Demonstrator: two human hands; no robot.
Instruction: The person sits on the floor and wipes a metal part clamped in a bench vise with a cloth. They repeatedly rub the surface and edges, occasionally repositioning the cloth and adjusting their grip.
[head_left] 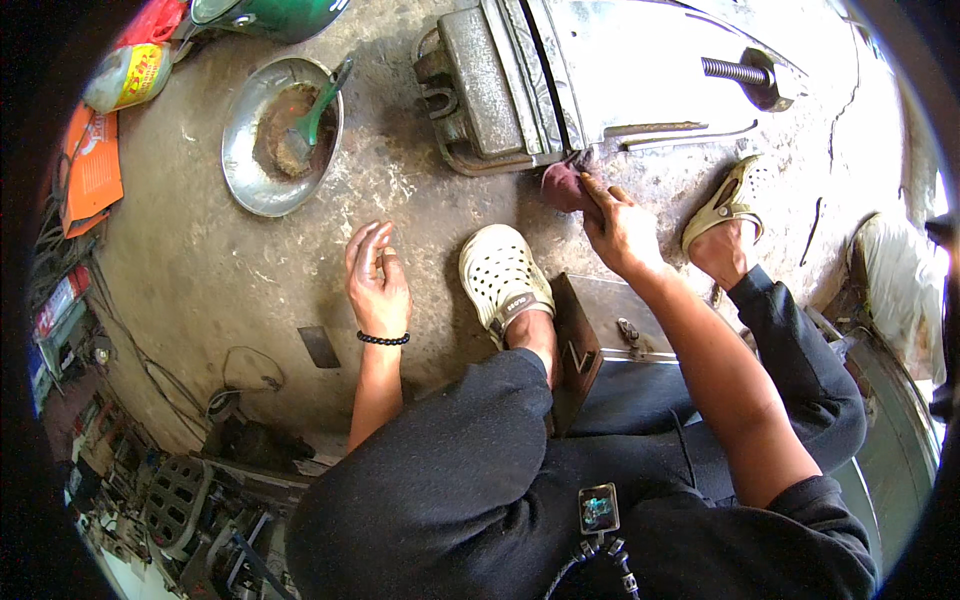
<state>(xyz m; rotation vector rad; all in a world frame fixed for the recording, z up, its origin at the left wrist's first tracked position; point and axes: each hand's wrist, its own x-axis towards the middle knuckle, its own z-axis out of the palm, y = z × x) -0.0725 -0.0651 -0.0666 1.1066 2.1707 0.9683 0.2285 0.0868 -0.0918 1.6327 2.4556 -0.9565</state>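
I can see the dark red cloth (564, 188) near the middle of the floor (190, 270), up against the lower edge of the big metal block (487, 95). The right hand (622, 232) holds it, with the fingers closed on the bunched cloth and the pointing finger lying along it. The left hand (380, 290) is loose, its fingers a bit bent and apart, with nothing in it that I can see (it has a black bead band on its wrist). Between that hand and the floor's top left corner sits a silver bowl (238, 150) with a green brush (318, 110) in it. I think the cloth is soft, light and hard to break. I'd grab the thick bunch, away from the metal edge, where it might snag.
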